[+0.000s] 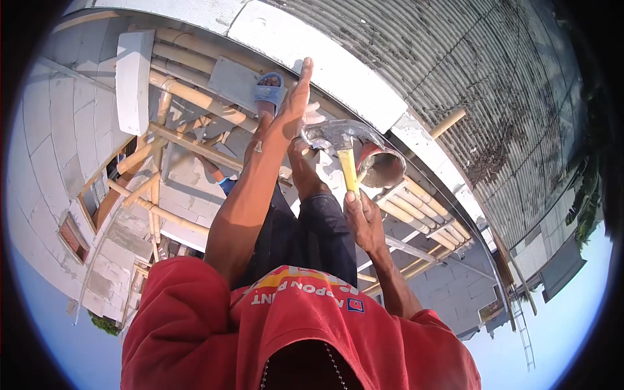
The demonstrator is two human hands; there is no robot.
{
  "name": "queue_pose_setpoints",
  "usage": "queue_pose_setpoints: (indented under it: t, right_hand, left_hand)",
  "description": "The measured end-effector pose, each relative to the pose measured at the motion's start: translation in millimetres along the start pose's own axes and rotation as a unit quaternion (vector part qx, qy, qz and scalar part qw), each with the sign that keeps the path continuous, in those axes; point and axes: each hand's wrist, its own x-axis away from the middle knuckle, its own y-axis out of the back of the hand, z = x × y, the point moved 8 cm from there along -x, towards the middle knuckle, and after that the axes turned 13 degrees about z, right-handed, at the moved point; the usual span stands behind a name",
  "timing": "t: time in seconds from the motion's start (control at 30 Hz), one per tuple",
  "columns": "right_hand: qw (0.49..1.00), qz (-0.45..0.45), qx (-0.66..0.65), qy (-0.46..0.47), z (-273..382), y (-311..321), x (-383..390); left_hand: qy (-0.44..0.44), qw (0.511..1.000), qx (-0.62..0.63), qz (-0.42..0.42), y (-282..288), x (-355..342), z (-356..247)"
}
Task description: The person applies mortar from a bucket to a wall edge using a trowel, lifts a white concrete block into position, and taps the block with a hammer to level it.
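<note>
My right hand (pixel 365 221) is closed round the yellow handle of a hammer (pixel 348 166). Its grey metal head sits at the upper end of the handle, beside the edge of a row of white blocks (pixel 312 58). My left hand (pixel 300 97) reaches forward to that same edge with its fingers stretched out. It appears to rest against the near side of the blocks, though some fingers are partly hidden. Just right of the hammer is a round container with a reddish rim (pixel 383 166); its inside is in shadow.
Bamboo poles (pixel 195 97) form scaffolding below and around my legs. A blue slipper (pixel 269 91) is on my foot, beside a grey board (pixel 231 81). A white block (pixel 134 81) stands at the left. Beyond the wall spreads a corrugated roof (pixel 448 58). A ladder (pixel 522 331) shows far right.
</note>
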Motion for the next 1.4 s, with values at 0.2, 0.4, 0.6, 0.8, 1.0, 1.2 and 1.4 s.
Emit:
queue_pose_setpoints:
  t: [0.2,0.4,0.6,0.8,1.0,1.2,1.4]
  right_hand:
    - [0.899,-0.182,-0.361,-0.172,-206,-5,81]
    - [0.650,-0.359,-0.660,0.115,-247,83,9]
    - [0.719,-0.344,-0.592,0.115,-174,92,-101]
    - [0.859,-0.211,-0.462,0.058,-162,97,-105]
    - [0.766,-0.334,-0.545,0.076,-171,67,-121]
    - [0.853,-0.339,-0.384,0.098,-143,102,-98]
    - [0.907,-0.236,-0.345,0.052,-143,66,-129]
  left_hand:
    - [-0.121,0.889,-0.435,0.076,-85,76,-62]
    - [-0.531,0.296,-0.794,0.004,-134,-24,-122]
    - [-0.224,0.391,-0.893,0.006,-136,-60,-105]
    - [-0.254,0.347,-0.903,-0.012,-131,-64,-115]
    - [-0.194,0.361,-0.912,-0.018,-132,-68,-102]
    - [-0.228,0.357,-0.905,-0.038,-132,-57,-114]
    - [-0.234,0.363,-0.902,-0.014,-137,-71,-107]
